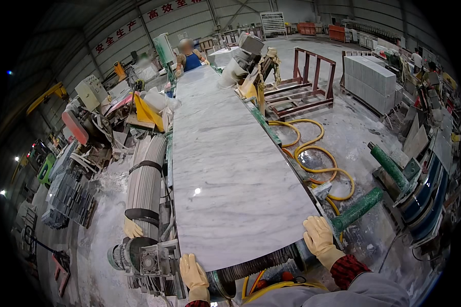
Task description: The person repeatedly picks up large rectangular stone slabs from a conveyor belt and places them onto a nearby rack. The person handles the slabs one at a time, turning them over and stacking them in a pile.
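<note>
A long slab of grey-veined white marble (pixel 230 189) stretches away from me on a green machine bed with a ribbed dark roller (pixel 258 263) at its near end. My left hand (pixel 193 272), in a pale yellow glove, rests at the slab's near left corner, fingers straight. At the near right corner lies my right hand (pixel 320 238), gloved alike, its fingers extended along the edge. Whether either thumb hooks underneath is hidden. Beyond the far end stands a person in a blue apron (pixel 192 61), close to the slab.
A motor (pixel 120 256) and a strapped ribbed roll (pixel 147 176) with a loose glove (pixel 133 228) flank the left side. On the right are a coiled yellow hose (pixel 315 148), green rollers (pixel 358 209), a brown metal rack (pixel 307 82) and stacked stone blocks (pixel 370 82). A machine head (pixel 243 59) overhangs the slab.
</note>
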The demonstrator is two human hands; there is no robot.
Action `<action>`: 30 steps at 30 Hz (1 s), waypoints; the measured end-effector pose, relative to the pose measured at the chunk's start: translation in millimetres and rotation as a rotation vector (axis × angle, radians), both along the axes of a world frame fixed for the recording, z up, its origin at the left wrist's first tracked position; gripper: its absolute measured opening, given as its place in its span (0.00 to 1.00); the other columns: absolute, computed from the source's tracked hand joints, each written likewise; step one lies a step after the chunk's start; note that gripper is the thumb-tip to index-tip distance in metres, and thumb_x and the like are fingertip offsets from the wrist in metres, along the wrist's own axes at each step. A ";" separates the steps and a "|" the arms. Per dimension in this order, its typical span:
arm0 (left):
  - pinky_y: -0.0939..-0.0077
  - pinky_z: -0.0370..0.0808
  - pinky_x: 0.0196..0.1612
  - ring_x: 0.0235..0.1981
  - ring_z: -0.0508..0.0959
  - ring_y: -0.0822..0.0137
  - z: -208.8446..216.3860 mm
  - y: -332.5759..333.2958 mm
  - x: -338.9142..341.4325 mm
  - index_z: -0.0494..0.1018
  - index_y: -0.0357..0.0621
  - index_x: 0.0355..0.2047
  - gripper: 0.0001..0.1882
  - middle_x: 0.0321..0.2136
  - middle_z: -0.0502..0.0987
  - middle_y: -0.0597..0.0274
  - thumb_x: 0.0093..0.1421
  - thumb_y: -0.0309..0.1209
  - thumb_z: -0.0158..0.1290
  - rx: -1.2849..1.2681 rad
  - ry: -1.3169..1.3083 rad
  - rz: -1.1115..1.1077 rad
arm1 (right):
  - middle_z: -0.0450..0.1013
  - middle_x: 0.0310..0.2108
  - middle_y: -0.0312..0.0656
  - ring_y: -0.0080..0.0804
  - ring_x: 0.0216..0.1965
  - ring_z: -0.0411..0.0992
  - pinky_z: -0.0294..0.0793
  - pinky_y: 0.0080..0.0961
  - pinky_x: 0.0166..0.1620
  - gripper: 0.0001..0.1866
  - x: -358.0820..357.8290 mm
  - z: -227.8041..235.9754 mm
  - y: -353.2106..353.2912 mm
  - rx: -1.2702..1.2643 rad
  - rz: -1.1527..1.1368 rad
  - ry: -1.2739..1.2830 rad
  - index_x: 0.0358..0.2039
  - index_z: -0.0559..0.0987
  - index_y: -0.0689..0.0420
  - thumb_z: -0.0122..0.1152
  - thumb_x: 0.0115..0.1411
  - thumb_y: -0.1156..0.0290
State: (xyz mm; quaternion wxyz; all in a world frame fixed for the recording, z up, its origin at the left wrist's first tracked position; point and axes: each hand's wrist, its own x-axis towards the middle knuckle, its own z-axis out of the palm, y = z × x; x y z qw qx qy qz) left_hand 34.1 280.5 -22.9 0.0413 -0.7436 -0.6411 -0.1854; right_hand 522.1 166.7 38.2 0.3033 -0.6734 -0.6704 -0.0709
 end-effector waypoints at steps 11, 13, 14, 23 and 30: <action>0.46 0.63 0.75 0.71 0.68 0.35 -17.4 -4.2 -10.4 0.71 0.36 0.67 0.23 0.69 0.70 0.34 0.74 0.27 0.50 0.075 -0.023 -0.064 | 0.77 0.56 0.55 0.56 0.59 0.74 0.69 0.52 0.67 0.22 3.6 -10.0 -10.7 0.078 -0.025 -0.079 0.55 0.80 0.61 0.66 0.61 0.69; 0.47 0.63 0.75 0.72 0.67 0.36 -27.1 -4.0 -14.7 0.71 0.37 0.68 0.23 0.69 0.70 0.33 0.74 0.25 0.50 0.080 -0.009 -0.031 | 0.76 0.57 0.55 0.56 0.60 0.73 0.68 0.52 0.68 0.22 4.6 -14.2 -11.9 0.077 -0.026 -0.074 0.56 0.79 0.61 0.65 0.62 0.68; 0.48 0.63 0.75 0.72 0.67 0.37 -31.2 -3.8 -17.2 0.70 0.37 0.69 0.23 0.70 0.69 0.34 0.74 0.25 0.50 0.097 -0.001 -0.050 | 0.76 0.57 0.54 0.56 0.61 0.72 0.68 0.52 0.68 0.22 5.0 -16.3 -12.1 0.077 -0.019 -0.069 0.56 0.79 0.61 0.65 0.63 0.68; 0.48 0.60 0.77 0.75 0.63 0.37 -20.5 -5.5 -18.1 0.67 0.41 0.71 0.24 0.73 0.65 0.36 0.76 0.28 0.48 0.005 0.070 -0.055 | 0.75 0.58 0.53 0.55 0.61 0.71 0.66 0.52 0.69 0.21 8.2 -26.7 -14.6 0.052 -0.029 -0.054 0.56 0.78 0.60 0.64 0.64 0.66; 0.47 0.59 0.79 0.76 0.61 0.37 -13.7 -4.5 -21.0 0.66 0.40 0.72 0.26 0.74 0.64 0.36 0.77 0.30 0.47 -0.077 0.048 -0.053 | 0.75 0.48 0.51 0.57 0.50 0.70 0.69 0.53 0.57 0.15 -25.1 4.9 -16.3 0.098 0.048 0.242 0.46 0.79 0.62 0.64 0.60 0.71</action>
